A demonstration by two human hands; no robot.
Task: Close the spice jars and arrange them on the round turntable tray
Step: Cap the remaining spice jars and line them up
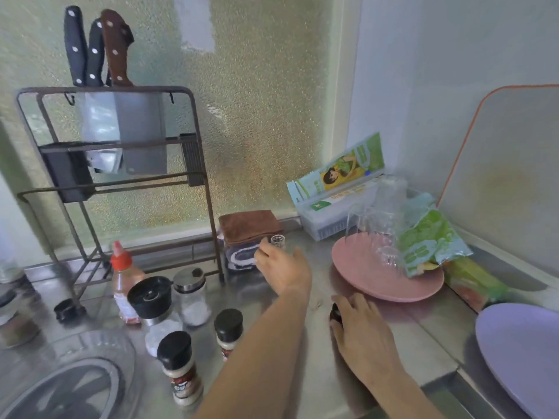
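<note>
The steel counter (272,343) holds everything, the clear turntable (69,379) waiting at its near left corner, nothing on it yet. Beside it stand two capped jars (181,367), likely queued for loading. Further back, by the pink plate (387,279), the left hand (284,267) curls round an open jar (278,241), only its bare threaded neck showing above the fingers. The right hand (360,325) lies over a black cap (336,313) on the counter, fingertips touching it, probably that jar's lid; whether it grips, I cannot tell.
</note>
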